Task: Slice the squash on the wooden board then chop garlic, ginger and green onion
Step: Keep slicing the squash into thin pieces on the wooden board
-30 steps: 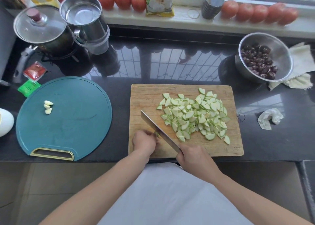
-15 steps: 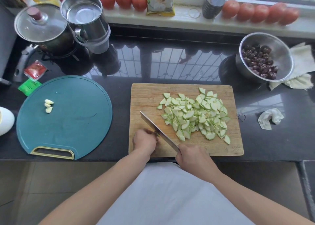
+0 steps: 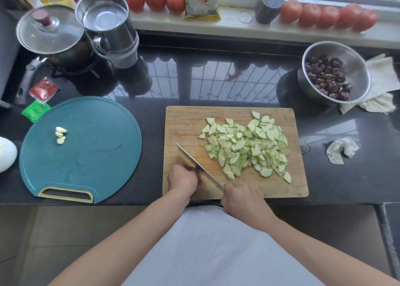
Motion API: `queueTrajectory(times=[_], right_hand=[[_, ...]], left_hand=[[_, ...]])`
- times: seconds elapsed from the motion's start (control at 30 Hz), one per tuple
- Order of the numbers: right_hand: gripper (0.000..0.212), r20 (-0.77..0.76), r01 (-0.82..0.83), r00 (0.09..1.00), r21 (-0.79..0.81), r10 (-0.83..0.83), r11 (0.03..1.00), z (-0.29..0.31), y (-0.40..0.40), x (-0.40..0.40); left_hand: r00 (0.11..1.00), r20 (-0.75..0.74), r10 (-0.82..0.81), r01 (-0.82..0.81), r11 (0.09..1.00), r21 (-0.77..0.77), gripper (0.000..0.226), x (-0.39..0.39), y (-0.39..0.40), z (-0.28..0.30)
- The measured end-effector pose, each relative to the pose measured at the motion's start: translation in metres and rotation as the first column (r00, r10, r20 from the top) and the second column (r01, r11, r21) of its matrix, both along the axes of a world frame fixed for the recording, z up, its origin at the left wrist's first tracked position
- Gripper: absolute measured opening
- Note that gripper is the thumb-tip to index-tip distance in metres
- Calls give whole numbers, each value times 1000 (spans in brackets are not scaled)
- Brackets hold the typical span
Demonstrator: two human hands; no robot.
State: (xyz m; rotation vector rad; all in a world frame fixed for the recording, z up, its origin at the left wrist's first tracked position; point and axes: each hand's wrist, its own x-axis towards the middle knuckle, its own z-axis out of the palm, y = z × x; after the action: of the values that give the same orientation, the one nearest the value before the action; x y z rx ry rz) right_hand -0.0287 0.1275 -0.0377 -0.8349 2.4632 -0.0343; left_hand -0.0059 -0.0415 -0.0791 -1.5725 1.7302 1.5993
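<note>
While the right hand point(image 3: 242, 201) grasps the steel cleaver point(image 3: 200, 168), the left hand point(image 3: 183, 177) pinches the last green squash stub point(image 3: 198, 171) at the rectangular wooden board's point(image 3: 186, 121) near-left corner; fingertips risk a cut.

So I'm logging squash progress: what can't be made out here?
- Head view: the squash end under the left hand is hidden by its curled fingers.
- The knife handle is covered by the right hand.
- The yellow packet print is too small.
- No ginger or green onion in view.
</note>
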Motion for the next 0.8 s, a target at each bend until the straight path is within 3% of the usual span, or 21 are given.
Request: queueTrajectory(times=[0.53, 0.8], right_hand=[[21, 126, 95, 988, -11, -93, 995, -25, 0, 2], [23, 211, 239, 955, -139, -207, 961, -17, 1, -9]], left_hand=[[999, -9, 45, -44, 998, 35, 21, -1, -2, -9], [999, 37, 26, -28, 997, 65, 16, -4, -1, -4]])
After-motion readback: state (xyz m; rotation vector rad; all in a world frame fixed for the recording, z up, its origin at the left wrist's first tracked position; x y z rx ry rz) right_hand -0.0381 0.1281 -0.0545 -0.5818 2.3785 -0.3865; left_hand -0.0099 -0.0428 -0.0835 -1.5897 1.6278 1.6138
